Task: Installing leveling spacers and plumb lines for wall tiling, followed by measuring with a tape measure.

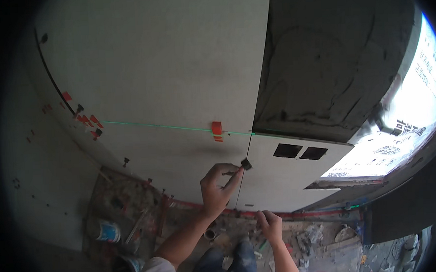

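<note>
My left hand (218, 189) pinches a small dark spacer piece (246, 164) at the vertical seam between two pale wall tiles (176, 79). Below and to the right, my right hand (269, 223) has its fingers closed near the lower edge of the tile with two square cutouts (273, 177); what it holds, if anything, is too small to tell. A thin green laser line (159, 126) runs across the tiles. An orange clip piece (217, 130) sits on that line above my left hand.
Dark mortared wall (326, 53) rises above the cut tile, beside a bright printed sheet (397, 113) at right. Several orange clips and wedges (86, 120) dot the left tile edge. Below lie a littered floor (310, 239), a white-and-blue bucket (107, 231) and my legs (242, 256).
</note>
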A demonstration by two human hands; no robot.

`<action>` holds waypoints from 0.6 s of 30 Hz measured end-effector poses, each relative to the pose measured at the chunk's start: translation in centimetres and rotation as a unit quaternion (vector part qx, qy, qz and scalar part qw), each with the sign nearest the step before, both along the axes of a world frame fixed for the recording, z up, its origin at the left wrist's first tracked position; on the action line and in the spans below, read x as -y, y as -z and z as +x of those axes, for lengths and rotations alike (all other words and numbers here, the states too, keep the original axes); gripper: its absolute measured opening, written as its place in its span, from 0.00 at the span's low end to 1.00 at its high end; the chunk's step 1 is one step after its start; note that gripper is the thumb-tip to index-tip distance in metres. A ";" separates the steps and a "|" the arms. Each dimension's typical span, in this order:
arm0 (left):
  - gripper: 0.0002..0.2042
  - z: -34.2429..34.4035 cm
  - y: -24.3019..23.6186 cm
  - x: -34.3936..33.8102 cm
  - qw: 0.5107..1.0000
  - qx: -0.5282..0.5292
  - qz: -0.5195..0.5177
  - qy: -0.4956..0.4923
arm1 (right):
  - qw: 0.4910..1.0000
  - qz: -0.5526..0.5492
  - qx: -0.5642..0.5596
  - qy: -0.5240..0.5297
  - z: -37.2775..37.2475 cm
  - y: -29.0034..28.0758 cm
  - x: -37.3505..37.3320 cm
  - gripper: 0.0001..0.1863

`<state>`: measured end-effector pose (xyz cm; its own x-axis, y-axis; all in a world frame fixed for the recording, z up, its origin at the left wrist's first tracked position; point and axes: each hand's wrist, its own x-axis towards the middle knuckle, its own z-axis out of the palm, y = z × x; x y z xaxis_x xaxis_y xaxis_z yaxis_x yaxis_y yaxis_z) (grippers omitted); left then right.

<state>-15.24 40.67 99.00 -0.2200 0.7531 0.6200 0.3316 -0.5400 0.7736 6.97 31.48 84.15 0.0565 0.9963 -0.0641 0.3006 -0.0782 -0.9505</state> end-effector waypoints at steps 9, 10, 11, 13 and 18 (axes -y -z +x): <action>0.08 2.1 -2.9 -0.9 0.991 -0.008 -0.045 -0.129 | 0.994 -0.103 0.038 -0.011 2.7 -4.2 4.1 0.16; 0.08 2.4 -2.6 -0.6 0.990 -0.009 -0.052 -0.133 | 0.993 -0.096 0.064 -0.031 3.5 -3.3 3.8 0.16; 0.08 2.7 -2.3 -0.5 0.989 -0.004 -0.061 -0.138 | 0.991 -0.087 0.091 -0.052 3.9 -3.6 3.4 0.15; 0.09 3.4 -2.1 0.0 0.986 0.000 -0.073 -0.148 | 0.989 -0.099 0.090 -0.061 4.5 -4.2 2.3 0.14; 0.09 4.1 -2.2 0.2 0.977 0.009 -0.101 -0.185 | 0.990 -0.055 0.112 -0.067 4.7 -7.3 -1.8 0.13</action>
<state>-11.19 40.50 101.18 -0.5108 0.7261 0.4602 0.4607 -0.2207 0.8597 11.71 33.32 91.48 -0.0503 0.9836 -0.1731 0.5173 -0.1226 -0.8470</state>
